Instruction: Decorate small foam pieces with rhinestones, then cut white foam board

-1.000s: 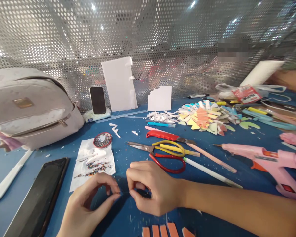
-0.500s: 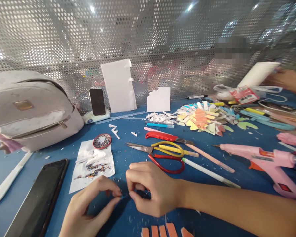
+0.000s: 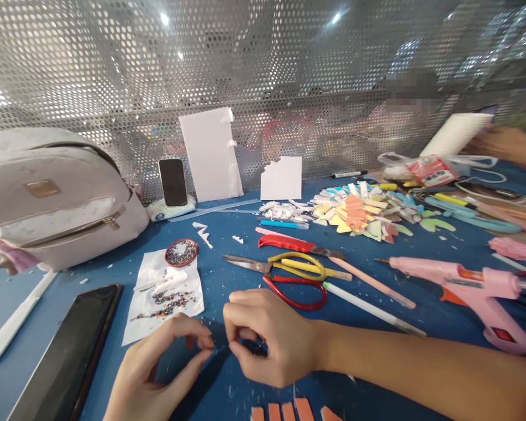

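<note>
My left hand point(image 3: 146, 371) is closed in a pinch, thumb against forefinger, at the lower middle of the head view. Close to its right, my right hand point(image 3: 269, 339) curls with thumb and forefinger together. Whatever lies between the fingertips is too small to make out. Above my left hand is a white paper sheet point(image 3: 135, 313) scattered with small multicoloured beads point(image 3: 173, 300). A round red-rimmed dish point(image 3: 182, 252) of beads sits on its top edge. Beyond my right hand are scissors point(image 3: 249, 263) with one yellow and one red handle. Several orange foam-like strips point(image 3: 304, 409) lie nearest me.
A pink glue gun point(image 3: 447, 272) lies right, with pens and a red-handled cutter point(image 3: 284, 242) nearer the middle. Colourful cut scraps point(image 3: 359, 207) are heaped behind. A pale backpack point(image 3: 65, 199) and a dark phone point(image 3: 65, 356) are left. Another person's hand point(image 3: 499, 143) holds a white roll.
Both hands keep nearly the same pose and place. The view has shifted very slightly, and the other person's hand and white roll sit a little further left in it.
</note>
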Demonstrator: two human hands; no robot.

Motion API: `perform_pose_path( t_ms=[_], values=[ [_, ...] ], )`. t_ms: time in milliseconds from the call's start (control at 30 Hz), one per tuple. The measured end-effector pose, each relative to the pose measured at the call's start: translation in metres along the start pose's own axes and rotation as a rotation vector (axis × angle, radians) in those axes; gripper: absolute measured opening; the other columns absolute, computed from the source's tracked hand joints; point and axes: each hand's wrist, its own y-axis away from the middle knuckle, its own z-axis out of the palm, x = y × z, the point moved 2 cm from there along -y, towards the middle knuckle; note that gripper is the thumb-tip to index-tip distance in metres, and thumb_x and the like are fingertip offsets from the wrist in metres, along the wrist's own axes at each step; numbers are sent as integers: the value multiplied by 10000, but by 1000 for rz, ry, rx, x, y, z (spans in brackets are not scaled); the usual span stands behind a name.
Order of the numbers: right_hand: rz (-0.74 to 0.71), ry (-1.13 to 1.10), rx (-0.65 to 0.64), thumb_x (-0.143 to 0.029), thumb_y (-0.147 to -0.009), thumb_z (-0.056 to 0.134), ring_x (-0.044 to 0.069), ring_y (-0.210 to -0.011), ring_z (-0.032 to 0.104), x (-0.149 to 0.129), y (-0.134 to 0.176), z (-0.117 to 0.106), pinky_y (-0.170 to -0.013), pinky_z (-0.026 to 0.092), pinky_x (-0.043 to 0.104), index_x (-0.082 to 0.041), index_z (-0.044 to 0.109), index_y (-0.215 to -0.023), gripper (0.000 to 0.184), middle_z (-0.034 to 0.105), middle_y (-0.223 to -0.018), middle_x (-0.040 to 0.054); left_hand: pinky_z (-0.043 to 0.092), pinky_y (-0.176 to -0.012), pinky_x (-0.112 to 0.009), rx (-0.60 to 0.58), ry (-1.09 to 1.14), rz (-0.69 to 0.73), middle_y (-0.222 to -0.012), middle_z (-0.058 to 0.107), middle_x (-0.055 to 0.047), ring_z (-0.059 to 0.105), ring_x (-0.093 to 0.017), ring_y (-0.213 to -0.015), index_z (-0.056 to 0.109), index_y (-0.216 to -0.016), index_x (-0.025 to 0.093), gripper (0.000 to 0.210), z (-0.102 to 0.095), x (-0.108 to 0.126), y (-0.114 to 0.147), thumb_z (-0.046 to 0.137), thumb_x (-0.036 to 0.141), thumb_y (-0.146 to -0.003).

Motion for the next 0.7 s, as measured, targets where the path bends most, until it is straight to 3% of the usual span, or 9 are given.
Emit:
perform_pose_path(
  t_ms=[700],
  values=[
    [-7,7,-11,-118,-711,525,103,-585,368,2,0,1,-556,292,231,-196,425,-739,130,393,-603,-57,572,-728,-124,5,-5,11,-826,746,61,730,-97,-750,651,-951,274,198,-1,1,-3,665,99,-858]
  ],
)
